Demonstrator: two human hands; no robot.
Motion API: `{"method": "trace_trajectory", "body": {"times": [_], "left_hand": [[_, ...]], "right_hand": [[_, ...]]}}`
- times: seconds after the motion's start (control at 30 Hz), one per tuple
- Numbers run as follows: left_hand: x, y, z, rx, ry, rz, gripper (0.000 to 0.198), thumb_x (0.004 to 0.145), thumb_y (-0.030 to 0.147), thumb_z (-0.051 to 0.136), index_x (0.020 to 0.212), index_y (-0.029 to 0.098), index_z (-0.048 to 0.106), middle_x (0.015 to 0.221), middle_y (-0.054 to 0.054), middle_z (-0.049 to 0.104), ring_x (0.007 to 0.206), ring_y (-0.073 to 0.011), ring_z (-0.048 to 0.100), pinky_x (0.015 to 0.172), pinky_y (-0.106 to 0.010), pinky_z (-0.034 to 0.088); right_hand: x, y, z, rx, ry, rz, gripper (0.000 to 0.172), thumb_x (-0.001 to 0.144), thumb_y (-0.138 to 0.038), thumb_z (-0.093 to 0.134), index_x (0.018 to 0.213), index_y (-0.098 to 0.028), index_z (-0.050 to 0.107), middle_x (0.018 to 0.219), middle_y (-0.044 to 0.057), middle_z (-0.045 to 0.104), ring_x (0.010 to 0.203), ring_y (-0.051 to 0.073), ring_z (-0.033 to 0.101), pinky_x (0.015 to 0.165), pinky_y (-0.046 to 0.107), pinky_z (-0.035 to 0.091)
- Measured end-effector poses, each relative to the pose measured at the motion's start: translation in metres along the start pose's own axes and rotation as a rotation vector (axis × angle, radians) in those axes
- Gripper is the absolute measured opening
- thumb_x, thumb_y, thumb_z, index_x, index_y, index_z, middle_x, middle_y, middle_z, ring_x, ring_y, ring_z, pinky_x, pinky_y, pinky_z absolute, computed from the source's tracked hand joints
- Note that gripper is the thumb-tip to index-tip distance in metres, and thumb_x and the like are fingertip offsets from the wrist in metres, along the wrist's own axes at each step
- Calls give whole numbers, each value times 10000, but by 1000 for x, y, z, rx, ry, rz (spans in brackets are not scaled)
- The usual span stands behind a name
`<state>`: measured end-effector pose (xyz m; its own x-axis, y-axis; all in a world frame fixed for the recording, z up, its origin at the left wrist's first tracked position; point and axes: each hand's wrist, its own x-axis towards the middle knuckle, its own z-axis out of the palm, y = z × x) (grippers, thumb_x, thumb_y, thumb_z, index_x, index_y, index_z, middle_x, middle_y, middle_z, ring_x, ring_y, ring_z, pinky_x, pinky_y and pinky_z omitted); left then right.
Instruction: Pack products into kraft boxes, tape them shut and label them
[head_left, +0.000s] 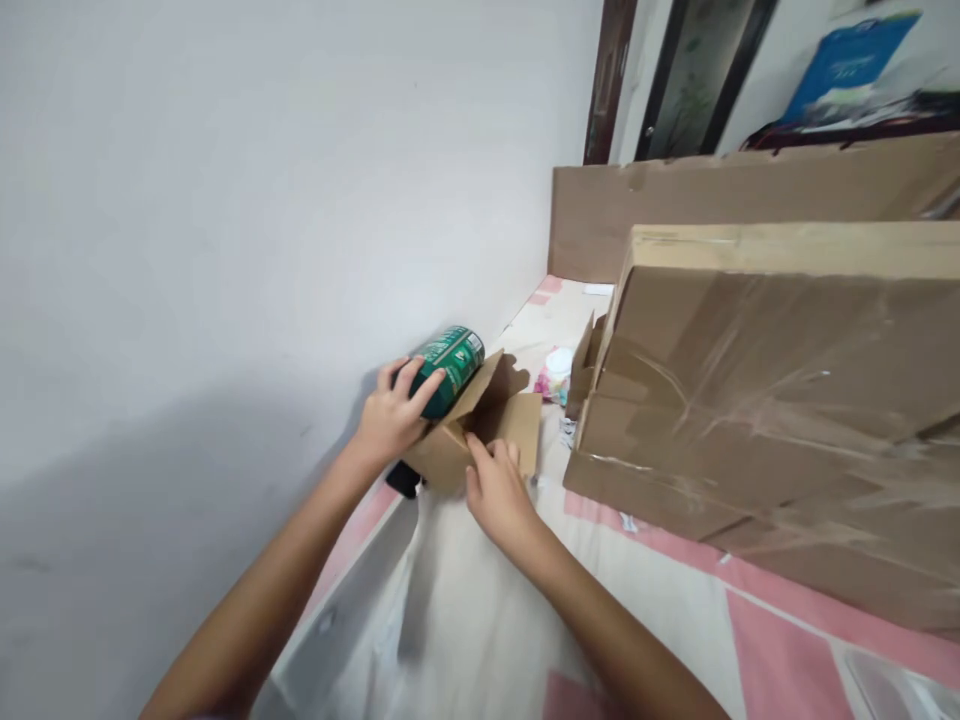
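My left hand (396, 408) is wrapped over a dark green cylindrical container (453, 366) with white print on its label. The container lies tilted beside the wall, touching the raised edge of a small open cardboard box (442, 456). With its fingers bent, my right hand (498, 490) grips the near edge of that box. The flaps of the box stand apart, and its dark inside shows only in part. Below my left hand sits a small black object (403, 480), partly hidden.
A large taped carton (765, 400) fills the right side, with a long cardboard panel (592, 225) behind it. A white round-topped item (559, 364) sits between the two boxes. The white wall (225, 200) borders the left. A pink and white cloth (645, 570) covers the surface.
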<state>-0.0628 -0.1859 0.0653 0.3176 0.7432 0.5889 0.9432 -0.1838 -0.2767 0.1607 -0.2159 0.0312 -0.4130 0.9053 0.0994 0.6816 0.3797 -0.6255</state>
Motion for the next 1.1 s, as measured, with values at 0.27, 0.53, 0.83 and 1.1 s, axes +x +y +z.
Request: {"method": "trace_trajectory", "body": {"times": [0.27,0.53,0.83,1.1], "left_hand": [[-95,35,-133,-60,414,32,847,623,239,933,1366,317,532,1391,-162,500,1296,-397,522,977,-567,559],[-155,183,-160,-492,455,-231,1032,604,313,944,1470,288,383,1425,-149,426,1299,-352,514,1045,-555,512],[-176,317,-173,-859,406,-17,768,753,355,832,1387,294,403,1371,-143,420,1296,-314,494,1072,-535,527],[-208,304,-217,-893,409,-91,1013,622,350,886,1471,317,336,1409,-145,420,1307,-348,497,1036,-561,528]], "right_hand": [[-124,-52,-43,7,-121,-230,555,930,-184,464,1482,-232,495,1161,162,510,1184,345,437,875,487,490],[-242,12,-97,-139,-187,-319,253,931,-235,490,1058,-243,708,1010,111,607,1007,295,520,958,555,460],[-372,95,-76,-120,-249,-102,483,919,-608,557,1258,-290,691,1105,127,718,1145,350,651,869,455,592],[-408,115,-116,-496,139,-433,790,721,-760,723,1275,-205,628,1205,203,590,1236,446,521,1138,800,272]]}}
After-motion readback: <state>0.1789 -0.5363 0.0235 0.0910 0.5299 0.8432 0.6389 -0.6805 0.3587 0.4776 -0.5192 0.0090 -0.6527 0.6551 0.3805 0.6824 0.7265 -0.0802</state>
